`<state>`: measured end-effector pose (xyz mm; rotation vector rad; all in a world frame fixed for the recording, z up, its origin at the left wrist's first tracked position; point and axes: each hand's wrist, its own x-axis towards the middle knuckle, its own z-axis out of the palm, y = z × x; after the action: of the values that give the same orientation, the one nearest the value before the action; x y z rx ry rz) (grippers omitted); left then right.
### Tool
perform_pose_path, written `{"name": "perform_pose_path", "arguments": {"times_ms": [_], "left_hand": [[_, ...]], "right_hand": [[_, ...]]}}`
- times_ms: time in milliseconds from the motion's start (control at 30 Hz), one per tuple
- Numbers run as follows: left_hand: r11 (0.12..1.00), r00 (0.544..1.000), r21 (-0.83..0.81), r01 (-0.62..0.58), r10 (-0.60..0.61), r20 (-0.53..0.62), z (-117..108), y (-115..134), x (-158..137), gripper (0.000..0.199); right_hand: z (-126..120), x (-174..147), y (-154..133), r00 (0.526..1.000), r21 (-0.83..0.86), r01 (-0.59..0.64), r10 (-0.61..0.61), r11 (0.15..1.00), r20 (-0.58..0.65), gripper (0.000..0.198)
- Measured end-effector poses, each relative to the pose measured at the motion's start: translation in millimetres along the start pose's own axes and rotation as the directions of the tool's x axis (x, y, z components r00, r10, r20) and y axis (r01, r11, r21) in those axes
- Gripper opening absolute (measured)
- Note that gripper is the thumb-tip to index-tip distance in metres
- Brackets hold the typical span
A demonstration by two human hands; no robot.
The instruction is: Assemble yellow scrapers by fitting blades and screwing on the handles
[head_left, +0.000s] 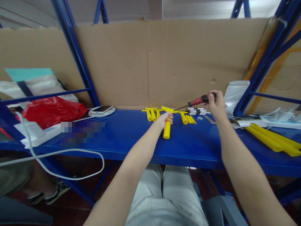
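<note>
1. Left hand: closed around the upper grip of a yellow, T-shaped, apparently plastic tool, held above the blue metal bench.
2. Handling: the tool is probably light, stiff and somewhat slippery; its round grip, just below the crosspiece, appears the surest hold.
3. Right hand: wrapped around the handle end of a red-and-black screwdriver with a slim metal shaft, likely rigid and handle-heavy. Its tip lies near the crosspiece; contact cannot be told.
</note>
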<state>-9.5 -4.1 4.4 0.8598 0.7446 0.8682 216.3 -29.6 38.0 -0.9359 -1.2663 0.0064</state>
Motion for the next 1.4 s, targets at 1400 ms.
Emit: {"name": "perform_pose_path", "arguments": {"times_ms": [1400], "left_hand": [[0.999, 0.994, 0.000, -0.039, 0.039, -0.099, 3, -1, -1, 0.025]], "right_hand": [[2, 5, 22, 0.976, -0.041, 0.199, -0.194, 0.979, 0.101, 0.039]]}}
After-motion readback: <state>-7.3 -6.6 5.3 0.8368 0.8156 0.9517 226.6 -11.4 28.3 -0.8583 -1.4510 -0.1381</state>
